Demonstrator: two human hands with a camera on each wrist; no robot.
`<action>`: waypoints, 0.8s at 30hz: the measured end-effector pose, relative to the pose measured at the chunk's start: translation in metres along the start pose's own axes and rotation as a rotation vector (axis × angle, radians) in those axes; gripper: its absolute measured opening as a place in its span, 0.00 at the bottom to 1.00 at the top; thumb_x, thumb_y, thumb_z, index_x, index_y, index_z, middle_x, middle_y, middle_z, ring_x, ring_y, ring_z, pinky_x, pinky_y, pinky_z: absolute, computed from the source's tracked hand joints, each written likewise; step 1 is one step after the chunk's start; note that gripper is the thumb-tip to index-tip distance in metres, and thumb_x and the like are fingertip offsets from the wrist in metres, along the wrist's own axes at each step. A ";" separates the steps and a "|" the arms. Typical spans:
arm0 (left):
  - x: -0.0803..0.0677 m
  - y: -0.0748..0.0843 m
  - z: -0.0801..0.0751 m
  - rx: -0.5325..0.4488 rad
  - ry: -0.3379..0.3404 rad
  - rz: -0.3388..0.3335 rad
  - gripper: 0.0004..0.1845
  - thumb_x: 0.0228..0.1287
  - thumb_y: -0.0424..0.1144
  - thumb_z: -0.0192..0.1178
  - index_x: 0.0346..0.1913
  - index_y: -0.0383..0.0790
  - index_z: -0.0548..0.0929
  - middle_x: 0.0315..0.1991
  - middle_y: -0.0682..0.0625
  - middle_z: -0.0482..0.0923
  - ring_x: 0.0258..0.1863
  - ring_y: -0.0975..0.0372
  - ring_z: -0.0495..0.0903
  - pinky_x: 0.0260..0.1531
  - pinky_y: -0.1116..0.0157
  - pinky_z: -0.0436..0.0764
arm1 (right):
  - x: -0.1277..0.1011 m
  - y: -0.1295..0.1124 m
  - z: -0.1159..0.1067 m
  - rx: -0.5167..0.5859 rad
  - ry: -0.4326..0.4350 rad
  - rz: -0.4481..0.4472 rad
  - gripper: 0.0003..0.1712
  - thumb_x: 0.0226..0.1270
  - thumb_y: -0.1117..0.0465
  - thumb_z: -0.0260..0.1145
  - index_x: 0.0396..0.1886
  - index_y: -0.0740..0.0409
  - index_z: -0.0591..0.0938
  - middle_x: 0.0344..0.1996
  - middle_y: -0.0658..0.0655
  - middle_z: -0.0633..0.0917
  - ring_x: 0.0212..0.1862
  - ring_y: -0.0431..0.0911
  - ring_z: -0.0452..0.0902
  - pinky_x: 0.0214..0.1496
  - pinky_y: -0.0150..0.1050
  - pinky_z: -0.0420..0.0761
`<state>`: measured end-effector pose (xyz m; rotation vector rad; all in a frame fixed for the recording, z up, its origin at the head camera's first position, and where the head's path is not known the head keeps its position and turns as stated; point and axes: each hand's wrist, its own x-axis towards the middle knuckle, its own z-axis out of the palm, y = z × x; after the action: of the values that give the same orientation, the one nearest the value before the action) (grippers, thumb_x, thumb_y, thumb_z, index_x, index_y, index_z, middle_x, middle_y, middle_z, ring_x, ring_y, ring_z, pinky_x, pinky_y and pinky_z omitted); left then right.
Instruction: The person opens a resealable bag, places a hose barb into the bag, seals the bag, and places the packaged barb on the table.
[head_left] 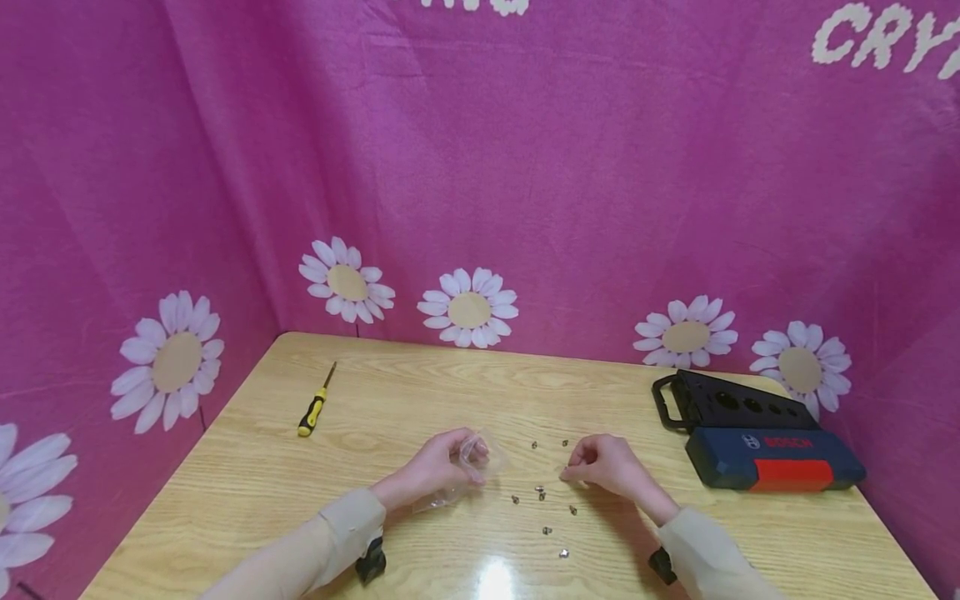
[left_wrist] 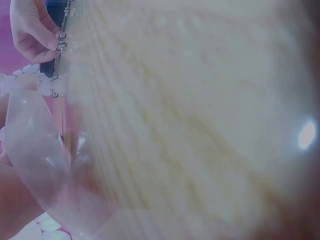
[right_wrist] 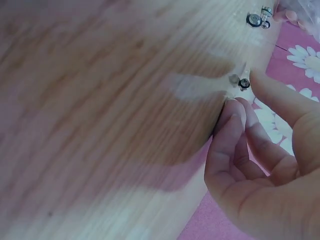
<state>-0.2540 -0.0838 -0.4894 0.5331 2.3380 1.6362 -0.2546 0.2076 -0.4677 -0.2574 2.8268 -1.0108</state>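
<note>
Head view: your left hand (head_left: 438, 468) holds the clear bag (head_left: 480, 454) mid-desk (head_left: 247, 475); about 8 screws (head_left: 542, 493) lie loose — most left to collect. Right wrist view: your right hand (right_wrist: 260, 165) pinches at 1 screw (right_wrist: 244, 84) — fingers curled.

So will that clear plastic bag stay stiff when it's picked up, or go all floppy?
Probably floppy: the clear plastic bag looks thin and crumples where the left hand grips it. It is see-through and likely very light. Its glossy film may also be a bit slippery.
</note>
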 end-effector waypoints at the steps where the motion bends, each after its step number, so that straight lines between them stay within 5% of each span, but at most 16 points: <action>1: 0.000 0.001 0.000 -0.004 0.000 0.003 0.18 0.49 0.26 0.74 0.45 0.35 0.82 0.46 0.42 0.85 0.49 0.56 0.83 0.46 0.73 0.81 | 0.000 0.000 0.001 -0.003 0.007 -0.003 0.11 0.52 0.59 0.78 0.23 0.55 0.82 0.19 0.48 0.78 0.25 0.40 0.69 0.27 0.29 0.67; 24: 0.001 -0.001 0.000 0.004 -0.011 -0.031 0.18 0.51 0.28 0.73 0.45 0.37 0.81 0.47 0.45 0.84 0.50 0.59 0.81 0.55 0.62 0.80 | 0.000 0.003 0.001 0.012 0.004 -0.102 0.07 0.57 0.64 0.73 0.24 0.57 0.83 0.18 0.48 0.80 0.23 0.36 0.67 0.25 0.27 0.66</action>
<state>-0.2550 -0.0834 -0.4901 0.5031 2.3301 1.6115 -0.2548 0.2097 -0.4706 -0.4022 2.8358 -1.0485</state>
